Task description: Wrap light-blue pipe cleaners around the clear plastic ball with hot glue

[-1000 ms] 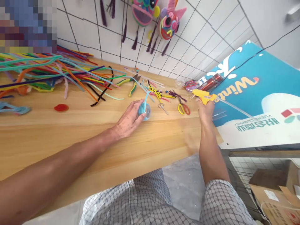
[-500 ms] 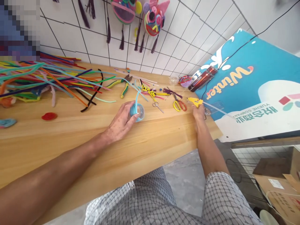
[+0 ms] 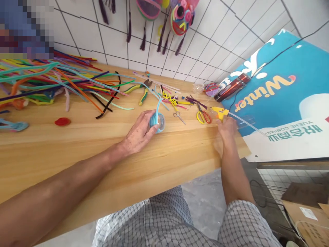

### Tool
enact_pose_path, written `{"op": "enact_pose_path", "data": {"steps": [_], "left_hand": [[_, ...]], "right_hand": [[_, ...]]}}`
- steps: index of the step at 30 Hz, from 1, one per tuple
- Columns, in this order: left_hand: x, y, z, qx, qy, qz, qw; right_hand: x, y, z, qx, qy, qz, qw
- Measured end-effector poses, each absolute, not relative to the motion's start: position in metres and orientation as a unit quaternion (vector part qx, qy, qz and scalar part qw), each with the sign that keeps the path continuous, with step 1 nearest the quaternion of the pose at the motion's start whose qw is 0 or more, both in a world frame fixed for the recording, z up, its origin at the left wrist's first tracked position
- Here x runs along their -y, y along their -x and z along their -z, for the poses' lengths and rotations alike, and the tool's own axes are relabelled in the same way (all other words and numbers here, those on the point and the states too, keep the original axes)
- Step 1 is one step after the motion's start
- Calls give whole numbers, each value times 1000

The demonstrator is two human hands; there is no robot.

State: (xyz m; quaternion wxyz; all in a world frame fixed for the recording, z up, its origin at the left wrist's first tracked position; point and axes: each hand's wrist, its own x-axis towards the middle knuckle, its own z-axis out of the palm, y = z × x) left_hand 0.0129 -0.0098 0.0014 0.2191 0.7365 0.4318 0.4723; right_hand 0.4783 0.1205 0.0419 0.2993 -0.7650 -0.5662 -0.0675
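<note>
My left hand (image 3: 140, 133) is closed around a small clear plastic ball (image 3: 161, 122) that has light blue pipe cleaner coiled about its left side. A loose end of the light blue pipe cleaner (image 3: 158, 105) sticks up from the coil. At the right, my right hand (image 3: 228, 128) is closed on the handle of a yellow glue gun (image 3: 219, 112), its fingers partly hidden. A long translucent glue stick (image 3: 246, 122) juts out of the gun's back. Between the hands lie small metal scissors (image 3: 179, 117) and scissors with red and yellow handles (image 3: 204, 116).
Many coloured pipe cleaners (image 3: 74, 84) cover the table's left side, near green-yellow pliers (image 3: 144, 92) and a red oval piece (image 3: 62, 121). A dark red flask (image 3: 232, 87) leans by a blue printed board (image 3: 272, 82). Decorated masks (image 3: 181, 17) hang on the tiled wall.
The whole view has shifted, so the table's things appear farther right. My right hand has shifted slightly at the glue gun's handle. My left hand keeps its hold on the ball.
</note>
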Motion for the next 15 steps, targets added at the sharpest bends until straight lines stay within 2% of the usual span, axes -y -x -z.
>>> {"op": "enact_pose_path", "data": {"steps": [2, 3, 5, 8, 12, 15], "left_hand": [[10, -13, -2, -428, -740, -469, 221], [10, -13, -2, -427, -742, -468, 221], [10, -12, -2, -427, -742, -469, 218], [10, -12, 0, -429, -741, -471, 212], [9, -13, 2, -422, -745, -473, 206], [8, -15, 1, -409, -750, -479, 202]], "right_hand": [[-101, -459, -52, 590, 751, 85, 284], [-91, -444, -57, 632, 710, 70, 302], [-72, -404, -69, 724, 593, 20, 353], [-53, -331, -84, 823, 429, -18, 372], [-49, -256, -92, 899, 276, -34, 339], [-57, -234, -82, 921, 221, -49, 319]]}}
